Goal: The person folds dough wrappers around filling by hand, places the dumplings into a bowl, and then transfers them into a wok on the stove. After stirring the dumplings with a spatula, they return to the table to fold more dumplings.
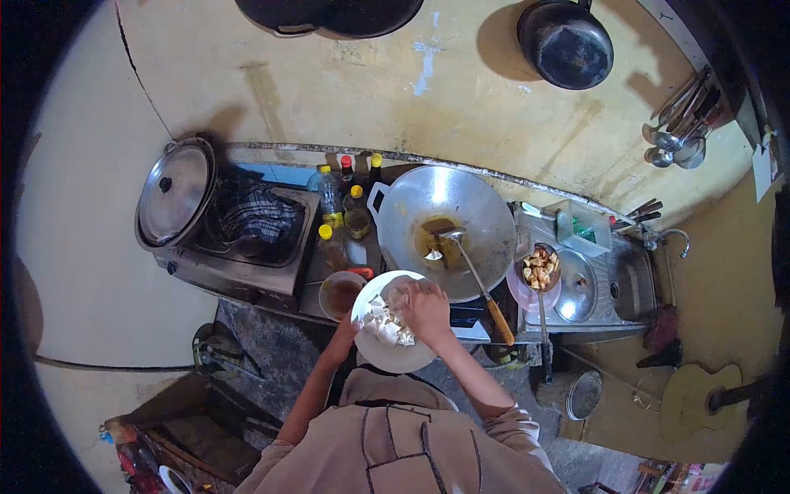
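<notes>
- Left hand (349, 331) clamps the plate (397, 360), on the wok's (403, 202) near side; best held level.
- Right hand (425, 311) is at the white pieces (385, 323) on the plate, grip unclear; small pinches suit.
- Mind the ladle (475, 278): its handle crosses the wok's near rim.

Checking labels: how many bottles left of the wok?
5: clear bottle, red-capped bottle and dark bottle at the back; middle bottle in front of them; front bottle behind the bowl. Some may be hidden.
</notes>
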`<state>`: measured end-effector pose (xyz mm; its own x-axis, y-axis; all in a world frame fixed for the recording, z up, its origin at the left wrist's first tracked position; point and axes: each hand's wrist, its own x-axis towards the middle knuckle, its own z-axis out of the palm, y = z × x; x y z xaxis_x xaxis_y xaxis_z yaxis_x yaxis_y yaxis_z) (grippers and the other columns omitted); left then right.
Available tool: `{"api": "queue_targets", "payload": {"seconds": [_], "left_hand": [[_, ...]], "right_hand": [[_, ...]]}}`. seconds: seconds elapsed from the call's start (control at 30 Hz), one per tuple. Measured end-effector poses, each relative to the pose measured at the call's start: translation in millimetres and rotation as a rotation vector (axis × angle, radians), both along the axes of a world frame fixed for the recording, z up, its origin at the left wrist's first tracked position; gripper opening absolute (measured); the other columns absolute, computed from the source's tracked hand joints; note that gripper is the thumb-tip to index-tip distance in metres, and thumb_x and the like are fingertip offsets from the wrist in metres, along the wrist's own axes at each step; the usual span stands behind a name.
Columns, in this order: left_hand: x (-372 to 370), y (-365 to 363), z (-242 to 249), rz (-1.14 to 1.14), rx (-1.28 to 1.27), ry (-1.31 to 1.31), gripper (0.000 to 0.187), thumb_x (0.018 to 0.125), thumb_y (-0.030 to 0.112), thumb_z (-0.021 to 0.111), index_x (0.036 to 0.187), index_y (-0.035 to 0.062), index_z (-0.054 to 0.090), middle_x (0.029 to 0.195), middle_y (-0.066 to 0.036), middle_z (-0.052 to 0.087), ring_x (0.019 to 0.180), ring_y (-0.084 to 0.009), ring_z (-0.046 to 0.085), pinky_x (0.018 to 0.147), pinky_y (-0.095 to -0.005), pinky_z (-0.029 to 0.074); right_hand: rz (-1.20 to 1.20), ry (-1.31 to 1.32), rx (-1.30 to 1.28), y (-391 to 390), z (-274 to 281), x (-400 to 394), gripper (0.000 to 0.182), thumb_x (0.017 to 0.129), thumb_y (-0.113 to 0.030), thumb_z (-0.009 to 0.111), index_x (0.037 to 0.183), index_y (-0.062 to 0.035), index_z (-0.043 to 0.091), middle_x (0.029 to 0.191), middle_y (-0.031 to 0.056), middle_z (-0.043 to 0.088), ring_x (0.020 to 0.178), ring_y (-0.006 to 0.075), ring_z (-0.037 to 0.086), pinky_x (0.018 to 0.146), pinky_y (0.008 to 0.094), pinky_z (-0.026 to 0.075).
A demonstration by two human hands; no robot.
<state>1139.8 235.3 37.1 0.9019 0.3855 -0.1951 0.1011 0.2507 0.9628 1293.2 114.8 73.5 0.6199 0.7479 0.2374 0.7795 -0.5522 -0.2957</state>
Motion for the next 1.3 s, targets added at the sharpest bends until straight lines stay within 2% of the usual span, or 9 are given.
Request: {"api": "queue_targets", "payload": {"seconds": [0.3, 0.5, 0.7, 0.77, 0.9, 1.0, 1.1, 1.2, 1.3], "left_hand": [[-1, -4, -1, 0.005, 0.008, 0.040, 0.060, 0.081, 0.038, 0.042, 0.125, -0.0014, 0.030, 0.119, -0.013, 0.041, 0.109, -0.0206, 0.038, 0.093, -0.0322, 0.029], [-4, -1, -12, -0.043, 0.046, 0.089, 0.061, 0.082, 0.041, 0.042, 0.125, -0.0009, 0.030, 0.118, -0.012, 0.042, 0.108, -0.0194, 0.039, 0.091, -0.0317, 0.031], [-2, -4, -8, 0.000, -0.170, 0.125, 0.068, 0.081, 0.048, 0.044, 0.127, 0.0012, 0.028, 0.119, -0.011, 0.043, 0.106, -0.0187, 0.044, 0.087, -0.0315, 0.038], [-7, -1, -27, 0.015, -0.233, 0.006, 0.065, 0.081, 0.046, 0.044, 0.126, 0.0002, 0.029, 0.118, -0.012, 0.044, 0.105, -0.0195, 0.046, 0.086, -0.0320, 0.039], [-19, 4, -20, 0.064, -0.371, -0.060, 0.062, 0.081, 0.041, 0.044, 0.124, -0.0014, 0.030, 0.115, -0.013, 0.046, 0.103, -0.0206, 0.048, 0.085, -0.0325, 0.040], [-39, 12, -26, 0.197, -0.284, 0.134, 0.059, 0.081, 0.038, 0.043, 0.123, -0.0021, 0.031, 0.113, -0.014, 0.047, 0.100, -0.0213, 0.050, 0.084, -0.0326, 0.041], [-62, 26, -76, 0.257, -0.306, 0.082, 0.056, 0.082, 0.038, 0.043, 0.119, -0.0026, 0.034, 0.110, -0.012, 0.049, 0.096, -0.0206, 0.052, 0.079, -0.0300, 0.043], [-69, 32, -78, 0.266, -0.337, 0.059, 0.054, 0.082, 0.039, 0.043, 0.117, -0.0019, 0.037, 0.109, -0.011, 0.049, 0.095, -0.0193, 0.052, 0.078, -0.0293, 0.043], [-72, 38, -80, 0.238, -0.247, 0.117, 0.050, 0.083, 0.038, 0.041, 0.114, -0.0012, 0.040, 0.107, -0.009, 0.051, 0.093, -0.0178, 0.053, 0.077, -0.0293, 0.043]], "right_hand": [[-0.136, 0.127, 0.080, 3, 12, -11, 0.024, 0.066, -0.017, 0.062, 0.087, -0.0116, 0.053, 0.076, 0.0082, 0.058, 0.076, 0.0263, 0.057, 0.066, 0.0399, 0.044], [-0.024, 0.074, 0.189, 3, 0, -9, 0.020, 0.068, -0.010, 0.060, 0.087, -0.0074, 0.051, 0.075, 0.0102, 0.056, 0.070, 0.0280, 0.057, 0.062, 0.0383, 0.045], [0.038, 0.313, 0.474, -16, 15, 8, 0.022, 0.068, -0.003, 0.060, 0.090, -0.0040, 0.056, 0.077, 0.0127, 0.059, 0.066, 0.0255, 0.059, 0.059, 0.0331, 0.047], [-0.110, 0.391, 0.480, -31, 35, 30, 0.017, 0.071, -0.004, 0.057, 0.088, -0.0038, 0.055, 0.080, 0.0128, 0.059, 0.074, 0.0285, 0.058, 0.064, 0.0367, 0.046], [-0.295, 0.152, 0.308, -68, 14, 121, 0.013, 0.072, -0.012, 0.057, 0.083, -0.0056, 0.059, 0.073, 0.0131, 0.061, 0.069, 0.0296, 0.059, 0.061, 0.0380, 0.047], [-0.361, 0.142, 0.052, -81, -25, 176, 0.010, 0.071, -0.012, 0.056, 0.079, -0.0066, 0.060, 0.075, 0.0141, 0.061, 0.070, 0.0302, 0.059, 0.061, 0.0376, 0.046], [-0.282, 0.138, -0.258, -82, -89, 217, 0.013, 0.072, -0.014, 0.053, 0.079, -0.0077, 0.061, 0.077, 0.0159, 0.060, 0.072, 0.0323, 0.059, 0.064, 0.0412, 0.046], [-0.153, 0.259, -0.187, -70, -101, 221, 0.014, 0.072, -0.014, 0.052, 0.079, -0.0071, 0.061, 0.078, 0.0176, 0.060, 0.074, 0.0317, 0.059, 0.066, 0.0419, 0.046], [-0.046, 0.173, -0.144, -66, -137, 240, 0.013, 0.069, -0.011, 0.051, 0.077, -0.0055, 0.061, 0.077, 0.0180, 0.060, 0.073, 0.0324, 0.059, 0.066, 0.0416, 0.046]]}}
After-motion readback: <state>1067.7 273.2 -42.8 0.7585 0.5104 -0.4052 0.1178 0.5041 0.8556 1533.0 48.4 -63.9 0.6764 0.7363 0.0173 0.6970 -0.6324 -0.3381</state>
